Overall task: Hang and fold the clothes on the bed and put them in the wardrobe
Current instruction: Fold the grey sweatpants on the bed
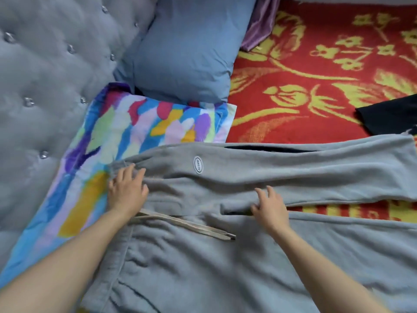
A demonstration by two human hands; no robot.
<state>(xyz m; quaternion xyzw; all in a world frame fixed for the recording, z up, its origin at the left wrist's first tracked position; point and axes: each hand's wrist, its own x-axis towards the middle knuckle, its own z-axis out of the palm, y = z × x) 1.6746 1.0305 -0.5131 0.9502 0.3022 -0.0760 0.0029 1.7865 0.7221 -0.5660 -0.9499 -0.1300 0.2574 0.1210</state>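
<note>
Smoothing the sweatpants (248,177) before folding
They lie along the bed's (316,86) near edge; left hand (127,190) at the waist end, right hand (269,205) mid-garment, fingers (129,171) spread flat. Next up, probably laying leg over leg.

- Grey tufted headboard (45,71), set with shiny buttons, along the left.
- Blue pillow (189,53), leaning on the headboard.
- Multicoloured pillow (126,129), lying flat, touching the blue pillow.
- Red blanket (316,86), yellow floral pattern, spread at right.
- Purple cloth (261,26), crumpled beside the blue pillow.
</note>
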